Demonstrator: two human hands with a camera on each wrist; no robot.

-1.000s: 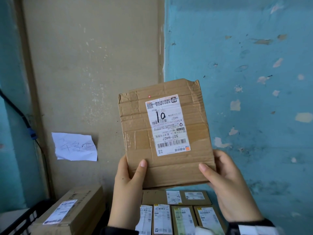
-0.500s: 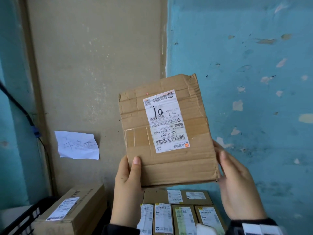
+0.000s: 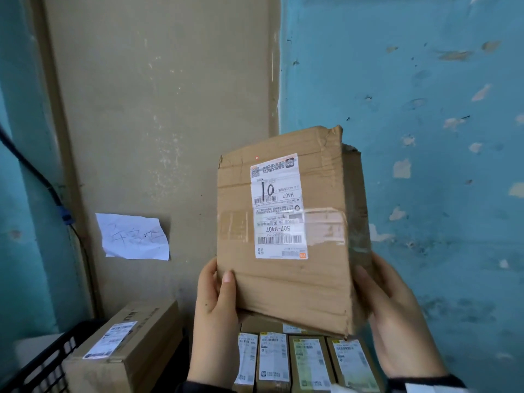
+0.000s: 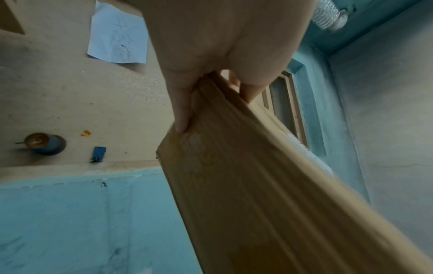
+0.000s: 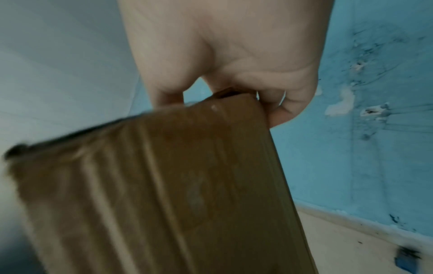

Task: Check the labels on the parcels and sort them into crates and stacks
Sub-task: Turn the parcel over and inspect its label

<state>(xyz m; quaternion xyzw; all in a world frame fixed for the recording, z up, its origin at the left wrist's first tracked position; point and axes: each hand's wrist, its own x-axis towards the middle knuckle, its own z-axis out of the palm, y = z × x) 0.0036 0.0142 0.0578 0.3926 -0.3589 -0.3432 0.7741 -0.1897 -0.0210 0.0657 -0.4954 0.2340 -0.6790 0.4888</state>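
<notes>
Ideally, left hand [image 3: 217,313] and right hand [image 3: 397,316], fingers clamped on the cardboard parcel's [image 3: 286,279] bottom corners, steady its upside-down shipping label [image 3: 279,207] for reading.

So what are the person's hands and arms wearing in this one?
Both hands are bare: left hand, right hand. No gloves or rings show. Dark sleeve cuffs end at the wrists, and something white sits at the right cuff.

A black crate [image 3: 42,361] holds one labelled cardboard box [image 3: 127,347].
</notes>
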